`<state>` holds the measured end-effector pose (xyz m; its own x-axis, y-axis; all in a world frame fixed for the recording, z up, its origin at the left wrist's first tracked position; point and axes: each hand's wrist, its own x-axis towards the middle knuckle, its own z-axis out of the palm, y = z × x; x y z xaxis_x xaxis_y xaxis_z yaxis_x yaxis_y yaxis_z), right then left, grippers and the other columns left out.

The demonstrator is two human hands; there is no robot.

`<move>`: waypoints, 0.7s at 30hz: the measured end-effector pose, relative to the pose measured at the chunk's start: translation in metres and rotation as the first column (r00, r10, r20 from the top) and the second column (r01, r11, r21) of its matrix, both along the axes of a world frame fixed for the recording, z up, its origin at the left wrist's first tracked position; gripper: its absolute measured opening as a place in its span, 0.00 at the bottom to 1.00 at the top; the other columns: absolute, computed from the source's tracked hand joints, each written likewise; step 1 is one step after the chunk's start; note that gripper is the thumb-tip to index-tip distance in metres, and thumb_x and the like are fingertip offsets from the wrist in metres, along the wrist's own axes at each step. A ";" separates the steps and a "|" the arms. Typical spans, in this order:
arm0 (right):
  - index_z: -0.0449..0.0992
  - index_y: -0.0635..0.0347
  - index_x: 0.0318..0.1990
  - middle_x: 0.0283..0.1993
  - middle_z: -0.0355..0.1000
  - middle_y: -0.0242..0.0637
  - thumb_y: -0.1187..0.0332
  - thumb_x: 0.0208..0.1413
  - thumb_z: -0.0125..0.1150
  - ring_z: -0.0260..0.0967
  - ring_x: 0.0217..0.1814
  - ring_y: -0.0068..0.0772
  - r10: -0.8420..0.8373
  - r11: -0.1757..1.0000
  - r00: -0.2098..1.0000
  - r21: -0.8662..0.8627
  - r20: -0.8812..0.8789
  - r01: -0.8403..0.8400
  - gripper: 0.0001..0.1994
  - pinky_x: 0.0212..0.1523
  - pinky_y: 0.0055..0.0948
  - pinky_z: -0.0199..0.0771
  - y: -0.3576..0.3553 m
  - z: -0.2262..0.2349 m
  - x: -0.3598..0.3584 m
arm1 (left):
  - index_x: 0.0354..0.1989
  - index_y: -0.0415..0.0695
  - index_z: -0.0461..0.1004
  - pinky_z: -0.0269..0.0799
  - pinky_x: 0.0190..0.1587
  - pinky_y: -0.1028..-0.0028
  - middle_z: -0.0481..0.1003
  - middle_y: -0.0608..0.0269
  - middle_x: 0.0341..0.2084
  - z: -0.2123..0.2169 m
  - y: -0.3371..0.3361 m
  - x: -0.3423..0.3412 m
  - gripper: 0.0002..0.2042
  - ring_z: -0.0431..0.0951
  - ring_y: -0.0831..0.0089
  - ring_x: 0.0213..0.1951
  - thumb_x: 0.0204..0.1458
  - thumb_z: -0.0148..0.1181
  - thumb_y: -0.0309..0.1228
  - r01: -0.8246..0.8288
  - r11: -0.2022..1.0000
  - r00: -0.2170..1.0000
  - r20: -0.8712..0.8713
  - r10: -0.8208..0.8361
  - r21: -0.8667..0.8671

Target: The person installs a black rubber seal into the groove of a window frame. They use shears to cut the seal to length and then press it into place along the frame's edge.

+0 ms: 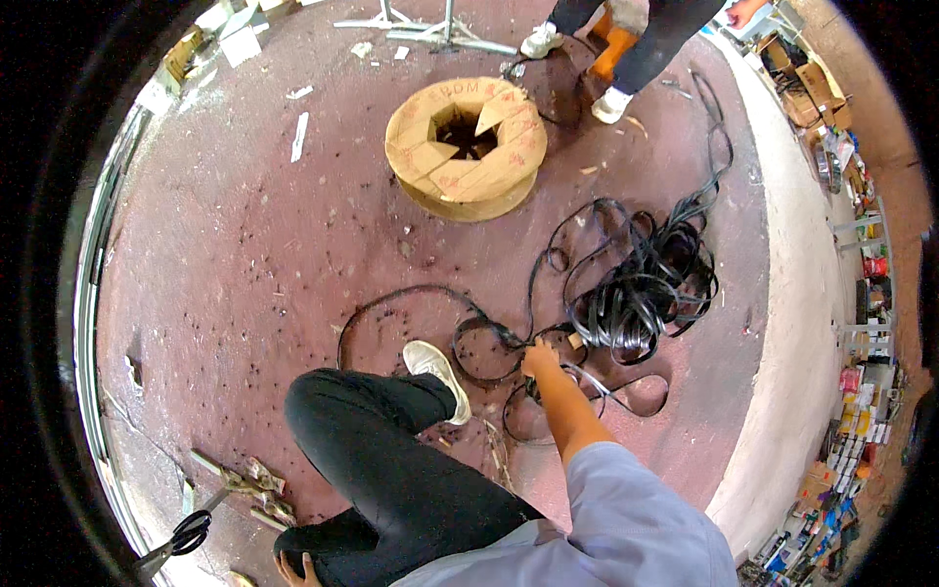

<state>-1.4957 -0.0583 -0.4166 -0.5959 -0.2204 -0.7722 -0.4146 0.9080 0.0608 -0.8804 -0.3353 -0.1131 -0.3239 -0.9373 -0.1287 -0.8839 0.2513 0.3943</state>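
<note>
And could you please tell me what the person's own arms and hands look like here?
The right arm wears a plain, pale blue-grey sleeve ending near the elbow, bare below that. The right fingers are ungloved. On the left, only ungloved fingers show at the lower edge; what that arm wears cannot be told.

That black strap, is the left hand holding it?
No, the right hand grips the black strap while the left hand is by the trousers.

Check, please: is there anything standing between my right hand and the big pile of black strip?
Yes, one small tan piece lies between your right hand and the pile of black strip, at its near-left edge. Otherwise I see only loose loops of strip there.
</note>
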 end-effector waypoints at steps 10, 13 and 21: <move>0.69 0.64 0.56 0.59 0.66 0.49 0.57 0.51 0.56 0.66 0.59 0.50 0.104 0.995 0.966 -0.032 0.235 -0.099 0.26 0.60 0.47 0.64 -0.004 -0.038 0.027 | 0.67 0.46 0.57 0.42 0.69 0.54 0.45 0.47 0.70 0.010 -0.005 -0.008 0.34 0.44 0.52 0.71 0.57 0.57 0.50 -0.346 0.895 0.904 0.356 0.237 0.281; 0.67 0.64 0.56 0.53 0.71 0.50 0.57 0.52 0.56 0.70 0.55 0.51 -0.033 0.994 0.988 -0.100 0.150 0.048 0.27 0.54 0.44 0.71 0.015 -0.052 0.046 | 0.67 0.45 0.58 0.42 0.69 0.55 0.46 0.47 0.70 -0.001 -0.020 -0.006 0.34 0.45 0.52 0.70 0.57 0.57 0.50 -0.265 0.927 0.932 0.316 0.176 0.265; 0.80 0.58 0.40 0.43 0.77 0.49 0.57 0.50 0.55 0.75 0.46 0.54 0.152 0.950 0.956 -0.303 0.250 -0.072 0.17 0.47 0.45 0.74 -0.013 0.007 0.108 | 0.67 0.47 0.57 0.46 0.68 0.53 0.45 0.47 0.70 -0.011 -0.029 -0.001 0.33 0.45 0.51 0.70 0.57 0.57 0.48 -0.222 0.943 0.954 0.255 0.158 0.249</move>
